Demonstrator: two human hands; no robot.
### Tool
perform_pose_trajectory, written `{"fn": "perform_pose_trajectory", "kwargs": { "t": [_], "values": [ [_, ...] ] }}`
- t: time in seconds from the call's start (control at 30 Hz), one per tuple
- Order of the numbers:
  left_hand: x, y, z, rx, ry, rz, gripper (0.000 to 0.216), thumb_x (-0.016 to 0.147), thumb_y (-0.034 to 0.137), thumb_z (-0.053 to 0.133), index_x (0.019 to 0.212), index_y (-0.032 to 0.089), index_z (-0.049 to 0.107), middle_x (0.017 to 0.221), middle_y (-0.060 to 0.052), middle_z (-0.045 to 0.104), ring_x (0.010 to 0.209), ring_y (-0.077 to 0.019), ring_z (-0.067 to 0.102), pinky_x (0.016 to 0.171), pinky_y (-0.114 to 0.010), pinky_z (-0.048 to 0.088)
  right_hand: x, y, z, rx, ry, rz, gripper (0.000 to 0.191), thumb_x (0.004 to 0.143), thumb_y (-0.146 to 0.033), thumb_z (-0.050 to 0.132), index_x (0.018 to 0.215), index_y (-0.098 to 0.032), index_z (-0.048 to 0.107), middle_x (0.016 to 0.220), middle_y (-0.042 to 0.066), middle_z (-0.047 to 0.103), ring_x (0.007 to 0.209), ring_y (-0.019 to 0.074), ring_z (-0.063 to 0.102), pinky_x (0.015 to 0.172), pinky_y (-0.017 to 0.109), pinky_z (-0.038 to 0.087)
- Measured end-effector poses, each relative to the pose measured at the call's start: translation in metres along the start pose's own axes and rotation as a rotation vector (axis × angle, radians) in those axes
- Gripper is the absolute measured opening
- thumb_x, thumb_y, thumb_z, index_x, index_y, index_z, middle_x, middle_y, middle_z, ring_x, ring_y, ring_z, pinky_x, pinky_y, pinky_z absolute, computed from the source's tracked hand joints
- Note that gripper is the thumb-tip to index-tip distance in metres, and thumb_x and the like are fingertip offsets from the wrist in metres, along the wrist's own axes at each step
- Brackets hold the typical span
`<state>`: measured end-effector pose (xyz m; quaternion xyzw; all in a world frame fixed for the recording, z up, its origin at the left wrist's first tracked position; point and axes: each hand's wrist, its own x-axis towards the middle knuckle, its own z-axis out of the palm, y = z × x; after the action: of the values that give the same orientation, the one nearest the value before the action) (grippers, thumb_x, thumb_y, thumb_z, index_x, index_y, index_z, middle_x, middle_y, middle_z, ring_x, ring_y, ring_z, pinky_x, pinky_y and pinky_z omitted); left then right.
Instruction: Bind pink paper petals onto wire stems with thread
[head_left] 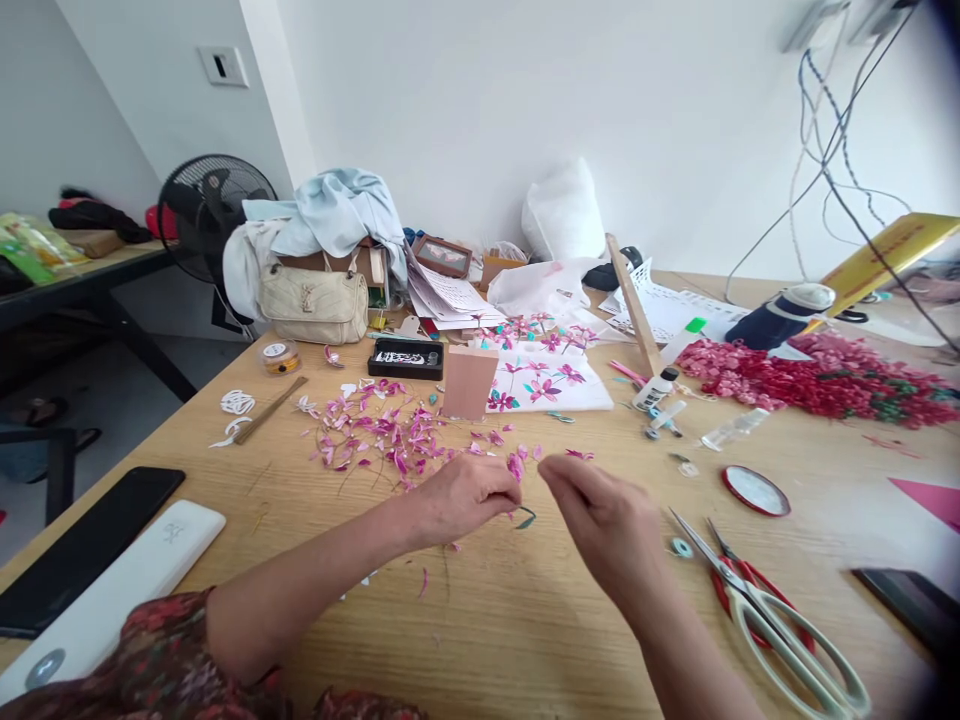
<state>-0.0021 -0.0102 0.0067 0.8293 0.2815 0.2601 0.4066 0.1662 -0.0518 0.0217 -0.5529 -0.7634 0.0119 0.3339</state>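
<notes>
My left hand [472, 488] is closed in a pinch over the middle of the table. A small dark green leaf [528, 520] on a thin curved stem sticks out from its fingertips. Just to the right, my right hand [600, 500] is raised with its fingers pressed together; whatever it may hold is too small or hidden to name. A gap separates the two hands. Behind my left hand, loose pink and purple petals [394, 432] with thin stems lie scattered. Pink flowers with teal leaves [544, 387] rest on a white sheet beyond, beside a pinkish upright block [469, 384].
White-handled scissors [780, 630] overlap a red-handled pair [806, 635] at the right. Behind them sit a round lid [756, 490], a small bottle [655, 390] and bundled red-pink flowers [817, 380]. At left lie a white power bank [120, 590], a black phone [90, 540] and thin wires [271, 408].
</notes>
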Motion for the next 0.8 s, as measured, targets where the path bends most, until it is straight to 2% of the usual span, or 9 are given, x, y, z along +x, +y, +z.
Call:
{"fn": "perform_pose_trajectory", "kwargs": {
  "t": [0.07,0.17,0.23,0.3,0.4,0.5,0.57,0.67,0.8],
  "values": [
    [-0.004,0.004,-0.002,-0.210,0.018,-0.090,0.008,0.074,0.015,0.055,0.070,0.014,0.063,0.069,-0.001,0.059,0.066,-0.0118,0.053,0.066,-0.024,0.040,0.008,0.013,0.009,0.041,-0.024,0.069,0.024,0.083,-0.029,0.045,0.069,-0.018,0.062,0.056,0.000,0.061,0.049,0.0112,0.053,0.049,0.019,0.036],
    [-0.007,0.006,-0.005,-0.533,0.137,-0.276,0.005,0.070,0.018,0.059,0.069,0.013,0.060,0.061,0.002,0.055,0.055,-0.0084,0.049,0.054,-0.020,0.038,0.000,0.021,0.034,0.135,-0.094,0.118,0.027,0.083,-0.030,0.043,0.068,-0.017,0.061,0.049,-0.002,0.053,0.046,0.0102,0.048,0.046,0.018,0.034],
    [-0.006,0.004,-0.005,-0.591,0.222,-0.342,0.005,0.070,0.018,0.059,0.070,0.014,0.058,0.056,0.004,0.052,0.051,-0.0072,0.047,0.050,-0.019,0.036,-0.016,0.017,0.048,0.168,-0.123,0.108,0.029,0.084,-0.029,0.041,0.067,-0.017,0.061,0.046,-0.003,0.048,0.042,0.0092,0.044,0.043,0.017,0.032],
    [-0.003,-0.002,-0.004,-0.509,0.288,-0.344,0.004,0.072,0.016,0.057,0.069,0.014,0.058,0.054,0.004,0.050,0.049,-0.0070,0.045,0.050,-0.019,0.036,-0.033,0.007,0.054,0.159,-0.149,0.077,0.031,0.086,-0.028,0.039,0.064,-0.016,0.059,0.045,-0.004,0.047,0.041,0.0083,0.043,0.042,0.017,0.030],
    [0.002,-0.010,-0.001,-0.197,0.330,-0.236,0.007,0.072,0.011,0.055,0.067,0.015,0.060,0.062,0.002,0.055,0.058,-0.0090,0.049,0.057,-0.020,0.038,-0.047,-0.012,0.043,0.100,-0.175,0.015,0.031,0.087,-0.025,0.037,0.066,-0.017,0.058,0.048,-0.002,0.051,0.042,0.0084,0.046,0.044,0.018,0.030],
    [0.003,-0.010,0.001,0.058,0.216,-0.100,0.012,0.073,0.010,0.054,0.067,0.016,0.062,0.071,-0.001,0.060,0.071,-0.0126,0.053,0.069,-0.023,0.039,-0.037,-0.021,0.018,0.033,-0.144,-0.037,0.029,0.086,-0.023,0.037,0.070,-0.018,0.061,0.054,0.000,0.058,0.044,0.0092,0.050,0.045,0.019,0.031],
    [0.001,-0.005,0.001,0.081,0.095,-0.043,0.012,0.075,0.011,0.053,0.069,0.016,0.063,0.073,-0.002,0.061,0.074,-0.0140,0.054,0.072,-0.025,0.039,-0.021,-0.016,0.004,-0.010,-0.102,-0.031,0.027,0.085,-0.025,0.040,0.071,-0.019,0.062,0.057,0.001,0.061,0.045,0.0100,0.051,0.046,0.019,0.031],
    [-0.004,0.003,0.000,-0.129,0.008,-0.065,0.010,0.074,0.014,0.054,0.070,0.015,0.063,0.072,-0.002,0.062,0.070,-0.0131,0.056,0.068,-0.024,0.041,0.001,0.004,0.002,0.011,-0.071,0.056,0.024,0.083,-0.030,0.045,0.071,-0.020,0.063,0.056,0.000,0.061,0.048,0.0113,0.052,0.047,0.019,0.033],
    [-0.005,0.003,-0.003,-0.554,0.182,-0.254,0.007,0.072,0.021,0.058,0.071,0.014,0.061,0.062,0.001,0.057,0.054,-0.0086,0.051,0.054,-0.020,0.040,-0.004,0.017,0.030,0.205,-0.135,0.131,0.028,0.083,-0.031,0.043,0.067,-0.018,0.061,0.053,-0.001,0.056,0.048,0.0111,0.050,0.045,0.019,0.034]
  ]
}}
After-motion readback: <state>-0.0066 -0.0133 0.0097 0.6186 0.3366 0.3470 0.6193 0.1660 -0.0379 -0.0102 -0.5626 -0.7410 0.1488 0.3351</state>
